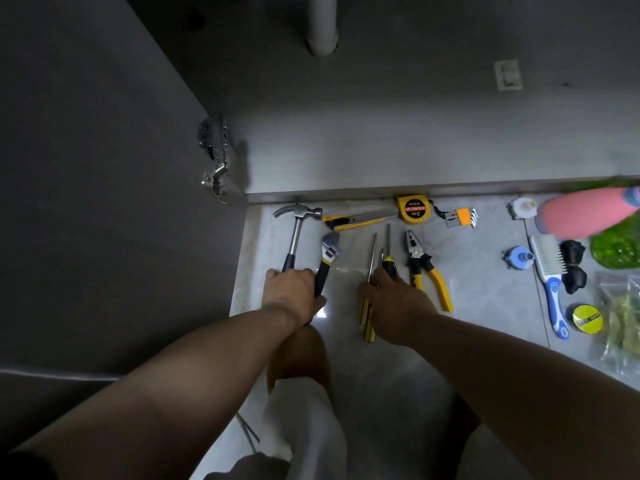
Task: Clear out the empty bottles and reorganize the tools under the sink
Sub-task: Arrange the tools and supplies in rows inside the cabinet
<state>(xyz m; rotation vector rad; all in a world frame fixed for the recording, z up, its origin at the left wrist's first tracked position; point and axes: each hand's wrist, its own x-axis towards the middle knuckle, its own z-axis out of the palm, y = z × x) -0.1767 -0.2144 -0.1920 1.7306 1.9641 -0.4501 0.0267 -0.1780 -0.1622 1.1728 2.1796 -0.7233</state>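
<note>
Tools lie in rows on the floor tiles before the open sink cabinet [415,150]. My left hand [291,289] grips the black handles of the claw hammer [297,216] and the adjustable wrench [329,252] together. My right hand [394,303] holds the screwdrivers [372,254] by their yellow handles, shafts pointing toward the cabinet. Yellow-handled pliers [424,265] lie just right of that hand. A utility knife [360,218], a yellow tape measure [414,209] and a hex key set [462,216] line the cabinet's front edge. A pink bottle [585,211] lies at the far right.
The open cabinet door [104,168] with its hinge [214,157] stands at left. A white drain pipe [322,26] hangs inside. At right lie a blue-handled brush [550,271], bottle caps [517,258], a black item [573,268], a yellow tape roll [587,318], a plastic bag [620,317] and a green bottle [616,247].
</note>
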